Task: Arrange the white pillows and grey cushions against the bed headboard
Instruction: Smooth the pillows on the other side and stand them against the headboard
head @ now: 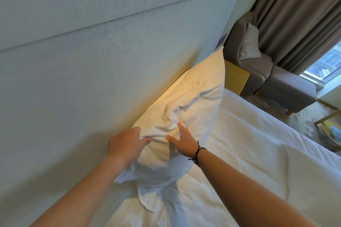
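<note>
Step in hand: setting a white pillow (186, 101) upright against the headboard (96, 64); by the look of it, the first of the set
Pillow: stands on edge on the bed (258, 143), leaning on the headboard, its far corner pointing toward the armchair (258, 64); the cover is creased where the hands meet it
Left hand (125, 143): at the pillow's near top edge, fingers curled into the cloth, holding a bunch of it
Right hand (184, 139): flat on the pillow's front, fingers straight and spread, pressing, holding nothing; a dark band sits on its wrist
Other pillows and grey cushions: none in view on the bed; a pale cushion (249, 42) lies on the armchair
Next move, as I judge: let go once it stands by itself, smooth the creases, then fetch the next pillow and set it beside this one
</note>
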